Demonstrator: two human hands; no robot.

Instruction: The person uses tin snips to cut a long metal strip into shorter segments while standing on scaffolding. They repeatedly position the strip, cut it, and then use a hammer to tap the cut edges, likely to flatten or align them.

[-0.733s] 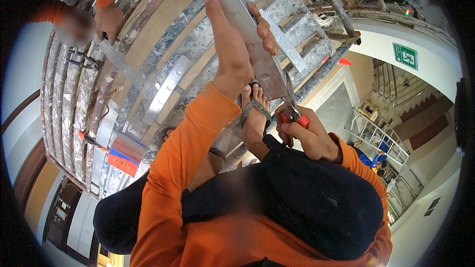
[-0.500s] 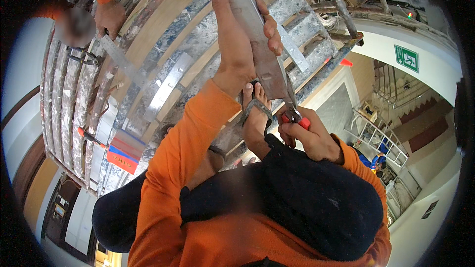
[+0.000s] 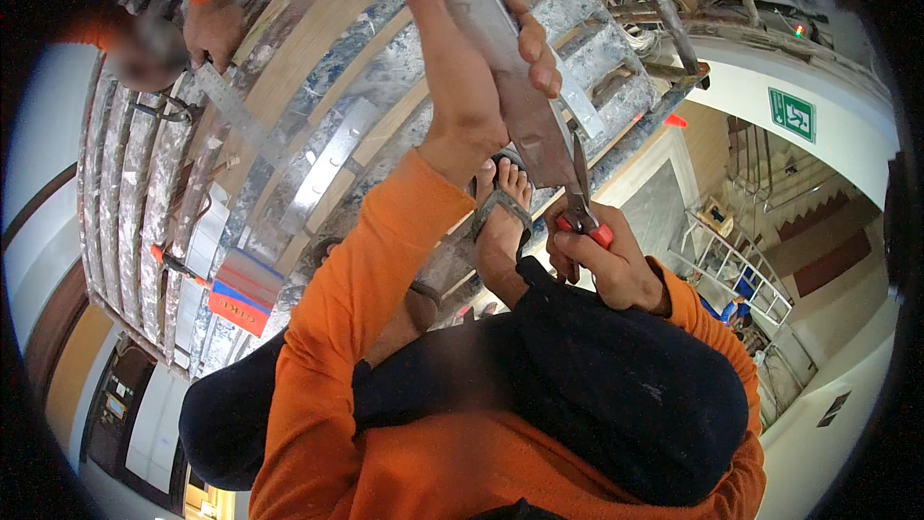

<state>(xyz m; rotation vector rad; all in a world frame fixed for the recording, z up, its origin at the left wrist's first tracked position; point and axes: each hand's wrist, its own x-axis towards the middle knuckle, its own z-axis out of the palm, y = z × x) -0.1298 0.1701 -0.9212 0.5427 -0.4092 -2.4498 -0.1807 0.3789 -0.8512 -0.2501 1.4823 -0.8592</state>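
Note:
A long grey metal channel (image 3: 535,130) slants down toward me, its near end above my sandalled foot (image 3: 500,226). My left hand (image 3: 460,87) is wrapped around it, thumb along the left edge and fingertips curled over the right one. Red-handled tin snips (image 3: 590,223) are gripped in my right hand (image 3: 621,260). Their blades (image 3: 578,169) stand apart at the right corner of the channel's near end; I cannot tell whether metal lies between them.
Paint-spattered scaffold planks (image 3: 385,48) lie under my feet. A shiny metal offcut (image 3: 332,159) rests left of my arm, near a red-and-blue package (image 3: 243,294). At upper left another person's hand (image 3: 214,31) holds a metal strip (image 3: 231,101). A ladder (image 3: 756,279) stands below right.
The snips and my right hand have shifted slightly right, and the blades show wider apart. The channel's near end has moved a little right with my left hand.

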